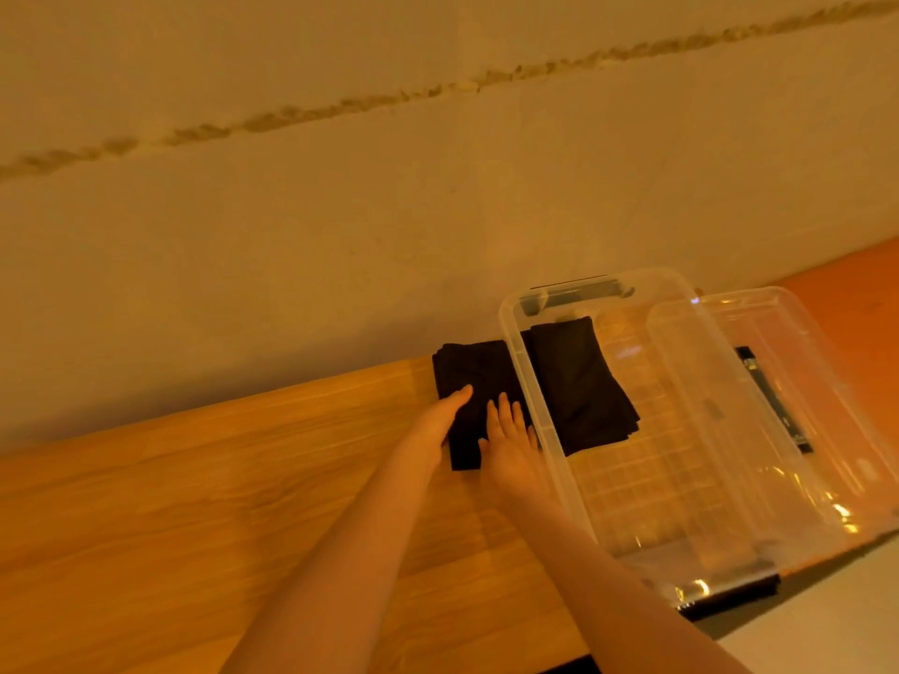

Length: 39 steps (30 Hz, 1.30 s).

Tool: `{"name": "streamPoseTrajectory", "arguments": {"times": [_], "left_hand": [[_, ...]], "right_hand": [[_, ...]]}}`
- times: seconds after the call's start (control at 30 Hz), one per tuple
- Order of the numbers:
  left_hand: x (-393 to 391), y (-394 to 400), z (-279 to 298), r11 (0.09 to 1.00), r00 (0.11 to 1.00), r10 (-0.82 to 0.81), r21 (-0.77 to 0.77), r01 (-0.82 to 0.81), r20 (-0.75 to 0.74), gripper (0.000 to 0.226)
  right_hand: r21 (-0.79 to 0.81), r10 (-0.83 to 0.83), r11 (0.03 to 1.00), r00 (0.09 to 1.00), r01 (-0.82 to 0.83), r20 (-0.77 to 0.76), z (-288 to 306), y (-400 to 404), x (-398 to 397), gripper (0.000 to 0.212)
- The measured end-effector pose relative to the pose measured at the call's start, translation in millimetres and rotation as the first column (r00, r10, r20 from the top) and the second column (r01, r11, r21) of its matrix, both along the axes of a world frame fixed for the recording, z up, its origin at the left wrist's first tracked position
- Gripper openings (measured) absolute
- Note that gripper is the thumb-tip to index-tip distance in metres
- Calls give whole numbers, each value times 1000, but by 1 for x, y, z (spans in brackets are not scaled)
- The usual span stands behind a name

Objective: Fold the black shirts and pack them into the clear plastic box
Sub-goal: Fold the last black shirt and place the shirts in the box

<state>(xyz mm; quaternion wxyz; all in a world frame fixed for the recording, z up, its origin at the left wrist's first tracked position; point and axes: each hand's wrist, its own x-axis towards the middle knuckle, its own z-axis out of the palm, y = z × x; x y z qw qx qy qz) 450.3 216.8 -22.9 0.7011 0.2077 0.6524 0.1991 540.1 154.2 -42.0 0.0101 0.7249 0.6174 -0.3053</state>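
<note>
Both hands, left hand (440, 420) and right hand (511, 437), are pressing flat-fingered on a folded black shirt (474, 381) beside the clear plastic box (540, 420), one packed shirt (579, 381) already lying inside

I count two black shirts: one folded shirt (474, 381) lies on the table (194, 503) just beside the box, and a second shirt (579, 386) lies folded inside it. There is one clear box (549, 445), with one clear lid (788, 381) beside it on the far side, and two dark handles show on the box, one handle (574, 294) at the wall end and another near handle (729, 588) at the table's front edge. Two hands are in sight, the left hand (438, 420) and the right hand (511, 440), both lying flat on the shirt outside the box.
</note>
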Motion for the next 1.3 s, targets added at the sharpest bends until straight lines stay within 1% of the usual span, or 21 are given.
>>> {"name": "streamPoseTrajectory", "arguments": {"times": [0.07, 0.13, 0.2, 0.27, 0.33, 0.43, 0.53, 0.57, 0.63, 0.7, 0.77, 0.8, 0.83, 0.9, 0.93, 0.97, 1.0, 1.07, 1.1, 1.2, 1.3], "left_hand": [[4, 2, 0, 1000, 1000, -1, -8, 1, 12, 66], [7, 3, -1, 1000, 1000, 0, -14, 0, 30, 63], [6, 2, 2, 1000, 998, 19, -26, -17, 61, 56], [3, -2, 4, 999, 994, 53, -18, -51, 98, 48], [-6, -8, 4, 992, 987, 119, 14, -122, 110, 43], [-21, -23, 6, 958, 950, 274, 47, -284, 147, 42], [-37, -37, 20, 910, 908, 381, 102, -402, 174, 37], [-41, -40, 27, 899, 900, 396, 123, -421, 184, 36], [-45, -45, 45, 882, 886, 409, 157, -445, 217, 34], [-42, -48, 67, 864, 870, 421, 178, -471, 255, 34], [-30, -48, 91, 859, 859, 416, 179, -479, 299, 32], [-21, -47, 103, 864, 858, 404, 175, -472, 318, 31], [-11, -47, 113, 872, 859, 388, 169, -460, 334, 30], [11, -46, 129, 889, 870, 347, 173, -424, 350, 28], [23, -45, 134, 899, 878, 326, 174, -403, 352, 28], [36, -45, 137, 910, 886, 304, 169, -380, 351, 27], [49, -45, 138, 920, 893, 283, 164, -356, 351, 28], [74, -47, 134, 937, 904, 257, 141, -319, 342, 31], [85, -49, 130, 943, 908, 251, 125, -307, 334, 32], [113, -61, 116, 954, 914, 252, 76, -290, 318, 27], [131, -83, 99, 955, 907, 284, -9, -296, 311, 27]], "right_hand": [[21, -14, 1000, 1000, 14, -21, -1, -2, 0, 54], [40, -32, 999, 996, 35, -79, 2, -2, 2, 53], [35, -41, 998, 990, 46, -137, 6, -3, 3, 52], [23, -19, 999, 988, 22, -151, 11, -6, 1, 52], [30, 25, 999, 984, -20, -178, 18, -11, -8, 51], [65, 59, 997, 963, -43, -262, 29, -19, -23, 50], [152, 124, 985, 947, -82, -296, 42, -20, -27, 50], [189, 135, 979, 936, -75, -325, 47, -19, -25, 51], [267, 116, 964, 899, 1, -423, 60, -15, -19, 58], [298, 69, 945, 812, 132, -579, 74, -10, -8, 74], [197, -23, 942, 638, 271, -770, 92, -1, 10, 93], [115, -72, 945, 541, 305, -838, 98, 4, 23, 102], [16, -130, 954, 460, 300, -878, 102, 9, 37, 111], [-200, -275, 948, 319, 247, -907, 110, 17, 66, 128], [-279, -334, 934, 268, 222, -904, 112, 17, 81, 132], [-325, -368, 923, 228, 205, -901, 115, 17, 95, 127], [-347, -387, 915, 202, 206, -900, 115, 16, 109, 116], [-380, -427, 895, 205, 235, -881, 113, 9, 136, 90], [-392, -445, 885, 210, 250, -871, 112, 4, 149, 87], [-407, -469, 874, 238, 266, -851, 101, -11, 181, 103], [-434, -486, 871, 266, 231, -833, 89, -30, 202, 102]]}}
